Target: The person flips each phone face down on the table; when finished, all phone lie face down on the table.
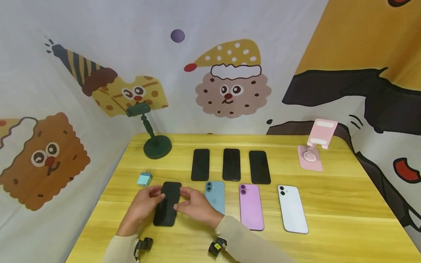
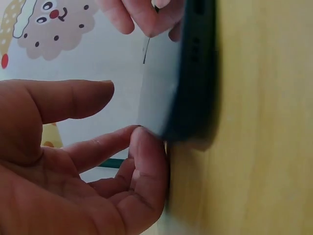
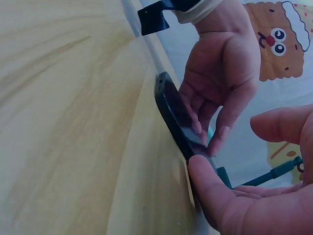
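A smartphone (image 1: 167, 204) with a dark, glossy screen facing up is held at its two long edges, low over the table. On its left side my left hand (image 1: 143, 203) has curled fingers against the edge; in the left wrist view the left thumb (image 2: 78, 100) stands apart from the phone. Across from it, my right hand (image 1: 197, 206) holds the right edge, one fingertip (image 3: 200, 169) right at the rim in the right wrist view. Partly behind the right hand lies a blue smartphone (image 1: 215, 197), back up.
A pink smartphone (image 1: 251, 208) and a white smartphone (image 1: 292, 209) lie back up to the right. Behind them are three black-screened phones (image 1: 231, 164). A green stand (image 1: 158, 147), a charger plug (image 1: 144, 179) and a pink phone stand (image 1: 310, 159) are farther out on the wooden table (image 1: 342, 204).
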Available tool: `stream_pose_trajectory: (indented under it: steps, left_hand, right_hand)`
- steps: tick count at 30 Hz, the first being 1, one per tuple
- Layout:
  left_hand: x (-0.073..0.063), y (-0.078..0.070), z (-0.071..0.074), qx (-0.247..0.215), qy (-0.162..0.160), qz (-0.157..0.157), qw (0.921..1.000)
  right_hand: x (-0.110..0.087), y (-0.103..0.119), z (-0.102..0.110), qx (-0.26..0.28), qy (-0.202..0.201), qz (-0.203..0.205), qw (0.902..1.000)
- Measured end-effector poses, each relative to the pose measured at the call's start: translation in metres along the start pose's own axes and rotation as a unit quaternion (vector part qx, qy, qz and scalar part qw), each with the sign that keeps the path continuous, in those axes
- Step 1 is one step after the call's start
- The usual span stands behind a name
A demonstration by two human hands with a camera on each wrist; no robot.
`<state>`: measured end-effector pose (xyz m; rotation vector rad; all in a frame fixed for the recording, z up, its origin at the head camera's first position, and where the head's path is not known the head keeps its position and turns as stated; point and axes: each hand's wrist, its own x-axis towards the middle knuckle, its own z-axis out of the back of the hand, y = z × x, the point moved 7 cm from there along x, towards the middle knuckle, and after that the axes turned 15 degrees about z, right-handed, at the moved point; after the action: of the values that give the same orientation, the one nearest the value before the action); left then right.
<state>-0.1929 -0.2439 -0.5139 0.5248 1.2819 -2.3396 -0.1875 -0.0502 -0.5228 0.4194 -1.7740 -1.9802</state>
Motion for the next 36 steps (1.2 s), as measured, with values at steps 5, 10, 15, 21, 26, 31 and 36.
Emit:
stream_pose_trajectory:
  steps: [5, 10, 15, 21, 26, 31, 36]
  left_hand:
    - [0.004, 0.002, 0.0, -0.065, 0.023, 0.004, 0.9976]
    - [0.003, 0.001, 0.0, -0.129, 0.062, -0.009, 0.9896]
    - [0.001, -0.004, -0.006, -0.171, 0.129, -0.038, 0.9761]
    - [-0.003, -0.008, -0.016, -0.193, 0.175, -0.048, 0.9642]
    - [-0.006, -0.014, -0.028, -0.209, 0.219, -0.055, 0.9516]
    - [-0.011, -0.02, -0.037, -0.185, 0.239, -0.068, 0.9509]
    - [-0.01, -0.018, -0.043, -0.159, 0.224, -0.071, 0.9589]
  right_hand:
    - [0.001, -0.002, 0.001, 0.004, 0.005, -0.004, 1.0]
    - [0.003, -0.003, 0.003, 0.001, 0.002, -0.007, 1.0]
    - [0.003, -0.005, 0.005, 0.01, -0.001, -0.004, 0.9999]
    - [0.004, -0.005, 0.005, 0.049, 0.001, -0.015, 0.9987]
    - [0.003, -0.003, 0.006, 0.094, -0.003, -0.017, 0.9954]
    - [0.003, 0.0, 0.007, 0.119, 0.001, -0.01, 0.9928]
    - [0.003, 0.002, 0.008, 0.126, 0.007, -0.007, 0.992]
